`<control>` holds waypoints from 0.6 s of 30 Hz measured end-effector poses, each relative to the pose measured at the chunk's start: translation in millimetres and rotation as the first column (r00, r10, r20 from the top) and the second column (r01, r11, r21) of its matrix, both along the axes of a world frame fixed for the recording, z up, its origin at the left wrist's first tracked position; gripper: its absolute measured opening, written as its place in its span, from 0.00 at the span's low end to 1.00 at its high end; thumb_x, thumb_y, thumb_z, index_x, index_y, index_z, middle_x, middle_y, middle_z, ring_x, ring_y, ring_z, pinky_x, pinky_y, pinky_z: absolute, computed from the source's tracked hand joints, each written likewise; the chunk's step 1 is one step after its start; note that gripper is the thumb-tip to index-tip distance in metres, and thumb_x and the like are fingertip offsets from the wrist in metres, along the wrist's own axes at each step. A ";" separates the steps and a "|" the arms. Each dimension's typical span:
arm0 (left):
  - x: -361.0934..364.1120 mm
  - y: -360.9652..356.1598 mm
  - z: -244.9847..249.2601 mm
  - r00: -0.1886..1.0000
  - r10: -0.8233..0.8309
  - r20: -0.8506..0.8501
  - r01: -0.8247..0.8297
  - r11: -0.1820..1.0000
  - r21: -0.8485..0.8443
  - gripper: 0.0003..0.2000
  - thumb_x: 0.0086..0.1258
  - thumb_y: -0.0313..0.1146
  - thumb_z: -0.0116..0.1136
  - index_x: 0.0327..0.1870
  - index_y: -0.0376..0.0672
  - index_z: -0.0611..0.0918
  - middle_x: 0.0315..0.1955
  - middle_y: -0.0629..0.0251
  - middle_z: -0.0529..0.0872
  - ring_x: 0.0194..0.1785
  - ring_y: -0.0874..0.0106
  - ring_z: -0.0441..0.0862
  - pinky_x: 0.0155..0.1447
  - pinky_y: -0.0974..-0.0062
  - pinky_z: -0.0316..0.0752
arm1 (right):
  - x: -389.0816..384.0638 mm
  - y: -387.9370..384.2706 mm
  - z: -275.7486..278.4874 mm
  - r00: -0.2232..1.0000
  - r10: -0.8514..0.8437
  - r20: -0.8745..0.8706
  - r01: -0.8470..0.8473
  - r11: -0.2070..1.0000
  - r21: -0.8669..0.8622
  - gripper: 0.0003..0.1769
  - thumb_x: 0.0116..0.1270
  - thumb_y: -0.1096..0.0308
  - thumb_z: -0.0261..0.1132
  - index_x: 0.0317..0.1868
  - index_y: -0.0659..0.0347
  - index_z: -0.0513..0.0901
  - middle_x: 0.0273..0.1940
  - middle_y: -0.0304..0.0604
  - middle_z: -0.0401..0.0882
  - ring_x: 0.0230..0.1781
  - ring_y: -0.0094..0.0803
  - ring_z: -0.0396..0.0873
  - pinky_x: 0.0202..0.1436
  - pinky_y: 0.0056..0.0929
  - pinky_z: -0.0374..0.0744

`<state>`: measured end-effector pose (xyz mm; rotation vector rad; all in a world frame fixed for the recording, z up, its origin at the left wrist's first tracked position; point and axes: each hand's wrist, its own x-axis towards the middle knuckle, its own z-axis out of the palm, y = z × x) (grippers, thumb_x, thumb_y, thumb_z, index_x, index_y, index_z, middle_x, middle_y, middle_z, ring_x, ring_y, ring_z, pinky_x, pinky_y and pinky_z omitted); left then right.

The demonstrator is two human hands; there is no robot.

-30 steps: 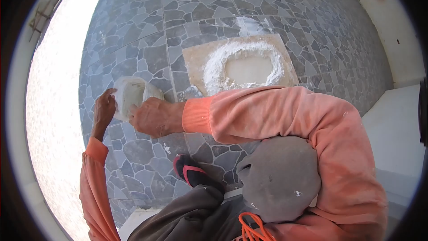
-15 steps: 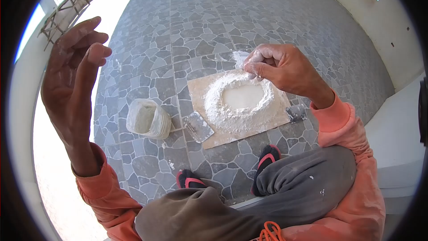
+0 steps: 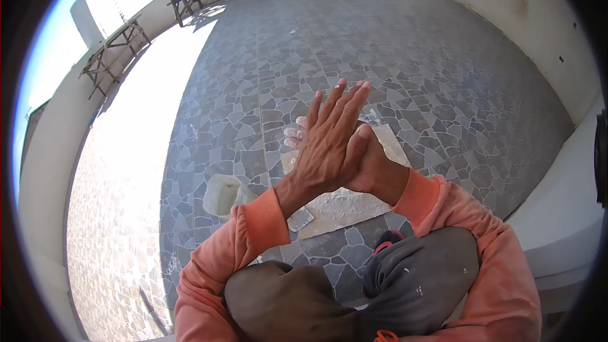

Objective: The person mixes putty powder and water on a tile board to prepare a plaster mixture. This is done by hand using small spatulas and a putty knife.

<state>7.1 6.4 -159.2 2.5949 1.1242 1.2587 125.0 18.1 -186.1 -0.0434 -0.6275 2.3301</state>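
My left hand point(image 3: 324, 145) lies across my right hand point(image 3: 375, 168), palms pressed together above the board. The left fingers are stretched out and hold nothing. White powder coats the right fingertips, which stick out past the left hand's far side; the rest of those fingers is covered. Beneath the hands is a flat tan board point(image 3: 394, 141) carrying a mound of white powder point(image 3: 348, 206), mostly hidden by my hands and wrists. A flat metal scraper point(image 3: 301, 218) rests at the board's left corner, partly behind my left sleeve.
A whitish plastic container point(image 3: 221, 195) stands on the stone-patterned tile floor point(image 3: 231, 101) left of the board. Rough wooden trestles point(image 3: 114, 50) stand along the left wall. My knees and a sandalled foot point(image 3: 387, 240) are close to the board's near side.
Both hands have come together: the left swung in from the far left, and the right left its pinch pose above the powder. The camera view has tilted up.
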 end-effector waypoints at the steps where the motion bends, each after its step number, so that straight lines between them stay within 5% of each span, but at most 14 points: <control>1: -8.2 10.5 0.3 0.991 0.129 0.019 -0.128 0.990 -0.061 0.28 0.80 0.48 0.28 0.76 0.44 0.59 0.73 0.52 0.63 0.79 0.55 0.51 0.79 0.54 0.37 | -9.9 -10.1 18.9 0.977 -0.086 0.196 0.076 0.995 0.059 0.33 0.78 0.45 0.41 0.76 0.53 0.54 0.74 0.45 0.57 0.75 0.40 0.57 0.78 0.48 0.57; 3: -44.7 47.5 -10.9 0.903 0.334 0.269 -0.181 0.866 -0.467 0.32 0.80 0.53 0.24 0.76 0.40 0.58 0.74 0.50 0.61 0.79 0.57 0.51 0.79 0.56 0.40 | -11.2 -7.8 13.7 0.981 0.020 0.191 -0.038 0.995 0.093 0.36 0.78 0.46 0.40 0.76 0.62 0.50 0.76 0.51 0.52 0.77 0.41 0.53 0.79 0.49 0.53; 5: -67.5 60.5 -26.3 0.776 0.385 0.500 0.033 0.766 -0.642 0.36 0.77 0.59 0.30 0.76 0.38 0.56 0.72 0.48 0.62 0.77 0.54 0.56 0.77 0.53 0.50 | -7.5 0.5 2.3 0.986 0.124 0.114 -0.124 0.992 -0.004 0.35 0.80 0.52 0.39 0.76 0.70 0.49 0.76 0.57 0.49 0.78 0.42 0.49 0.80 0.45 0.50; 7: -67.2 63.1 -37.9 0.523 0.435 0.733 0.388 0.645 -0.659 0.39 0.76 0.62 0.34 0.76 0.37 0.53 0.71 0.46 0.64 0.75 0.51 0.59 0.75 0.50 0.56 | -10.8 5.5 -0.3 0.893 -0.198 0.403 -0.018 0.881 0.473 0.34 0.81 0.53 0.38 0.75 0.71 0.50 0.76 0.58 0.49 0.79 0.43 0.48 0.80 0.41 0.50; 8: -57.2 63.8 -48.1 0.335 0.462 0.821 0.601 0.567 -0.564 0.40 0.75 0.61 0.36 0.77 0.37 0.51 0.70 0.46 0.65 0.75 0.50 0.60 0.74 0.49 0.57 | -12.3 4.2 -3.2 0.797 -0.393 0.459 -0.027 0.736 0.677 0.33 0.81 0.54 0.37 0.75 0.72 0.50 0.76 0.58 0.49 0.79 0.44 0.48 0.80 0.39 0.49; 9: -45.4 52.9 -47.5 0.212 0.492 0.844 0.738 0.486 -0.468 0.37 0.76 0.58 0.38 0.75 0.36 0.53 0.68 0.45 0.66 0.73 0.50 0.62 0.74 0.49 0.59 | -13.9 -7.2 1.6 0.610 -0.741 0.281 -0.179 0.217 0.960 0.32 0.82 0.56 0.37 0.74 0.73 0.52 0.76 0.60 0.49 0.79 0.45 0.47 0.80 0.35 0.49; 10: -39.6 48.8 -54.1 0.086 0.459 0.884 0.878 0.385 -0.285 0.34 0.76 0.56 0.41 0.72 0.35 0.59 0.69 0.45 0.65 0.73 0.50 0.61 0.73 0.50 0.60 | -23.4 -10.2 -2.1 0.536 -0.824 0.183 -0.200 0.087 0.976 0.31 0.82 0.58 0.37 0.74 0.73 0.53 0.75 0.60 0.51 0.78 0.47 0.48 0.79 0.38 0.49; 12: -27.7 36.9 -55.4 -0.013 0.260 0.966 0.910 0.403 -0.096 0.36 0.78 0.56 0.31 0.76 0.35 0.51 0.73 0.47 0.57 0.73 0.51 0.62 0.73 0.54 0.62 | -38.6 -2.2 -18.3 0.373 -0.927 -0.037 -0.245 -0.137 0.960 0.29 0.81 0.60 0.39 0.73 0.73 0.57 0.74 0.62 0.53 0.77 0.52 0.50 0.79 0.44 0.51; 14: -23.3 26.5 -44.0 0.114 0.244 0.963 0.930 0.314 -0.189 0.36 0.78 0.58 0.30 0.76 0.37 0.53 0.74 0.49 0.58 0.75 0.54 0.60 0.75 0.55 0.56 | -24.9 36.4 -31.5 0.237 -0.926 -0.294 -0.401 -0.369 0.839 0.26 0.77 0.59 0.45 0.64 0.73 0.69 0.66 0.70 0.65 0.69 0.68 0.61 0.71 0.63 0.59; 15: -24.8 19.2 -39.8 0.168 0.242 0.956 0.933 0.273 -0.234 0.37 0.77 0.59 0.30 0.76 0.38 0.55 0.74 0.49 0.58 0.75 0.55 0.58 0.76 0.55 0.54 | -13.3 55.0 -45.0 0.142 -0.914 -0.380 -0.559 -0.391 0.731 0.25 0.77 0.59 0.45 0.63 0.70 0.70 0.64 0.70 0.68 0.68 0.66 0.65 0.68 0.66 0.61; 16: -25.8 10.8 -38.5 0.214 0.247 0.945 0.934 0.230 -0.272 0.37 0.77 0.61 0.30 0.76 0.39 0.56 0.74 0.50 0.58 0.76 0.57 0.57 0.77 0.56 0.51 | -1.4 71.5 -60.6 0.083 -0.938 -0.337 -0.570 -0.322 0.756 0.26 0.76 0.58 0.47 0.63 0.70 0.71 0.63 0.69 0.70 0.66 0.64 0.67 0.68 0.61 0.63; 17: -25.3 1.6 -40.5 0.253 0.260 0.932 0.935 0.180 -0.305 0.37 0.77 0.62 0.29 0.76 0.40 0.57 0.74 0.51 0.58 0.77 0.58 0.55 0.78 0.56 0.48 | 10.7 65.5 -52.0 0.076 -0.992 0.104 -0.330 0.073 0.941 0.29 0.77 0.54 0.46 0.64 0.72 0.69 0.63 0.67 0.71 0.66 0.59 0.70 0.69 0.56 0.64; 18: -23.2 -9.5 -46.1 0.292 0.284 0.913 0.935 0.116 -0.335 0.38 0.76 0.63 0.29 0.76 0.41 0.58 0.75 0.52 0.58 0.78 0.60 0.54 0.79 0.56 0.45 | 24.0 67.6 -39.6 0.311 -0.575 0.757 -0.022 0.792 0.610 0.35 0.77 0.48 0.42 0.68 0.74 0.63 0.65 0.67 0.68 0.66 0.55 0.70 0.69 0.54 0.64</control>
